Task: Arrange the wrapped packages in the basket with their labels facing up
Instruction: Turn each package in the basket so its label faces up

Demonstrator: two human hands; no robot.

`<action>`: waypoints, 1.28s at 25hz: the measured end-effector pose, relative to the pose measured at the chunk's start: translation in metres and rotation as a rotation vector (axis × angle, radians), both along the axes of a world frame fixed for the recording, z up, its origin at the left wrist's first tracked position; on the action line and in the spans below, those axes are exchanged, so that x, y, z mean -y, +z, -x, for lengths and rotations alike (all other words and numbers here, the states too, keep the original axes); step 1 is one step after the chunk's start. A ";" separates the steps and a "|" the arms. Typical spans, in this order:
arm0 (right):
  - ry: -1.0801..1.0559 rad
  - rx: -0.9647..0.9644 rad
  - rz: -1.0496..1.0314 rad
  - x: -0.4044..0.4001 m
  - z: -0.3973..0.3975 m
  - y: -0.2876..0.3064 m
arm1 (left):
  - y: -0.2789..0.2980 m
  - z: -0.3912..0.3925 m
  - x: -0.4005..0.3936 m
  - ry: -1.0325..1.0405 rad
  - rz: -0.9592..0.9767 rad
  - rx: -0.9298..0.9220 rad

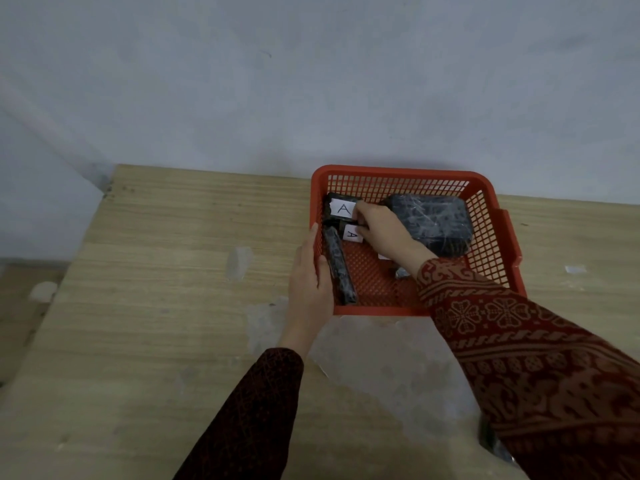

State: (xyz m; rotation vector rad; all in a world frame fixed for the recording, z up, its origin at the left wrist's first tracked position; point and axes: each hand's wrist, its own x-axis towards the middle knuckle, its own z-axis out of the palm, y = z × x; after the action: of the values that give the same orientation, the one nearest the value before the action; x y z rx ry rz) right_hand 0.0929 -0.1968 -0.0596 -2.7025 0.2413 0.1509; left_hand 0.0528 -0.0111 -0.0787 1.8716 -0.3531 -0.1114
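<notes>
The single head-worn wide-angle camera looked forward and steeply down from close above the table (156,306), facing the wall (311,81) behind it, with the red basket (398,172) right of centre.

right hand (381,230) hides part of second label (352,235).

Red mesh basket (491,223) holds dark wrapped packages (434,220) — two white "A" labels (343,208) face up.
</notes>
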 end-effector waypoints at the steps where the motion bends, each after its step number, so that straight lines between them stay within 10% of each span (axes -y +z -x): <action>1: 0.016 0.034 0.046 0.001 0.001 -0.001 | 0.000 0.000 0.000 0.002 -0.002 0.002; 9: 0.159 0.038 0.306 -0.003 0.019 -0.012 | -0.003 0.000 0.002 0.024 0.002 0.029; 21: -0.195 -0.213 -0.275 -0.042 0.045 -0.012 | -0.003 -0.001 0.001 0.015 0.014 0.034; 32: 0.011 -0.303 -0.491 0.000 0.089 0.011 | 0.000 0.002 0.001 0.007 0.028 0.005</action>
State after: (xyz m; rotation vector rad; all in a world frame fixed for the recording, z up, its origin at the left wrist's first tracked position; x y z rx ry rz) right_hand 0.0040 -0.1966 -0.0482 -2.1856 0.2409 0.5488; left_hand 0.0506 -0.0119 -0.0790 1.8461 -0.3496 -0.0964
